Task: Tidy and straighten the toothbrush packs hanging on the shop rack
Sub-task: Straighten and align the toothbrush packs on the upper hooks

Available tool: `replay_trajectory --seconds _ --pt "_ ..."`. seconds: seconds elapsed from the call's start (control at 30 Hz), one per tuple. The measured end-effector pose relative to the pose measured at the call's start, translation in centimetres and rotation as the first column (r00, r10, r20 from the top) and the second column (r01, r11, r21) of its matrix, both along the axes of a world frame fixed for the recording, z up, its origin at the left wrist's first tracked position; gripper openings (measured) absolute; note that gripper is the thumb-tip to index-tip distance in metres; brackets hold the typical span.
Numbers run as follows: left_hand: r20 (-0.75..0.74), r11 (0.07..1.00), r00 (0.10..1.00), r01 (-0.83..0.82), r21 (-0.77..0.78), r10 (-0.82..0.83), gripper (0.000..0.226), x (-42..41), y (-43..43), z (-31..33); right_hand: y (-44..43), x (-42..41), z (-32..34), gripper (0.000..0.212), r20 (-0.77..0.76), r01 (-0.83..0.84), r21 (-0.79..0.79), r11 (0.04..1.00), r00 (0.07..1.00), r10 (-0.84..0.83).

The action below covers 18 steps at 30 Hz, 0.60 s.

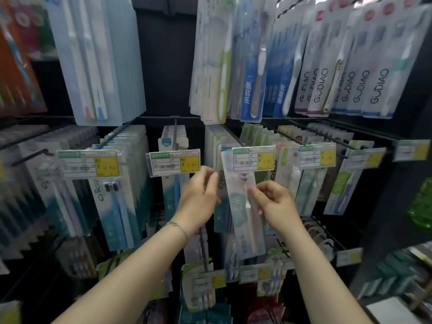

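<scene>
Left hand (198,197) and right hand (274,203), fingers curled, each pinch a side edge of the front toothbrush pack (243,213). It hangs tilted at the middle peg (235,136), top hidden behind the price tag (253,159). Risk: a hard tug could tear the hang hole or knock the tag loose; the pack seals a pale brush, with more packs stacked behind.

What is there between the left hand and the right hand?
In the head view, a tilted toothbrush pack hangs between the left hand and the right hand, its top behind a price tag.
</scene>
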State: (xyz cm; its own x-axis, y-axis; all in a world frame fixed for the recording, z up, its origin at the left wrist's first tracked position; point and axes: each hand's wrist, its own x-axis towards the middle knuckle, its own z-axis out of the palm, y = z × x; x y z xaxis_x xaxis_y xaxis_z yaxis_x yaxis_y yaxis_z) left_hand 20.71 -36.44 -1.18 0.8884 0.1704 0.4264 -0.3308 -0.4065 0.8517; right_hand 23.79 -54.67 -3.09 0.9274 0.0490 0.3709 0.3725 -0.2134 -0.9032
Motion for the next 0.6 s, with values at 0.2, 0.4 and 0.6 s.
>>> replay_trajectory --seconds 0.2,0.4,0.6 --pt "0.033 0.991 0.998 -0.05 0.128 0.046 0.012 2.9 0.9 0.6 0.0 0.4 -0.2 0.007 -0.032 -0.012 0.002 1.0 0.999 0.012" --pt "-0.026 0.995 0.999 -0.019 0.093 0.022 0.013 3.9 0.7 1.1 -0.4 -0.1 0.1 0.003 -0.005 0.012 0.016 1.0 1.0 -0.012" --pt "0.038 1.0 0.999 0.001 0.01 -0.001 0.017 3.3 1.0 1.1 -0.5 -0.7 0.6 0.006 0.021 0.0 0.018 1.0 1.0 -0.001"
